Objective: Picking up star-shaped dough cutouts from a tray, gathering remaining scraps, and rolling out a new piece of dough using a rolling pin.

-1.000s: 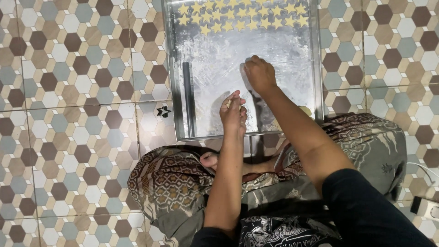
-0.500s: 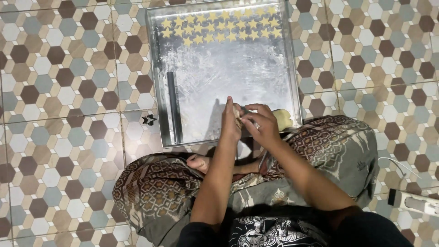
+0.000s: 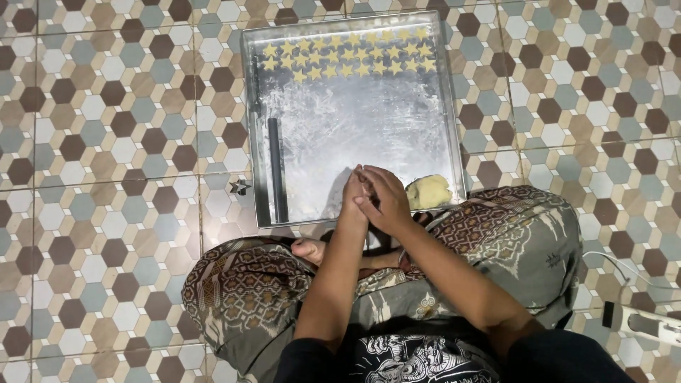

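My left hand [image 3: 352, 201] and my right hand [image 3: 383, 198] are pressed together, palm to palm, over the near edge of a square metal tray [image 3: 340, 128] on the floor. What lies between the palms is hidden. A pale yellow lump of dough [image 3: 428, 192] sits in the tray's near right corner, just right of my right hand. Several small yellow star-shaped dough pieces [image 3: 347, 57] lie in rows along the tray's far edge. A thin black rod [image 3: 277, 170] rests along the tray's left side.
The floor is hexagon-patterned tile. A small metal star-shaped cutter [image 3: 240, 187] lies on the tile left of the tray. My crossed legs in patterned cloth [image 3: 241, 284] are below the tray. A white device with a cable [image 3: 645, 323] lies at the right.
My right hand pulled back from the middle of the tray and joined my left hand at the near edge. The view shifted, showing more of the tray and the dough lump.
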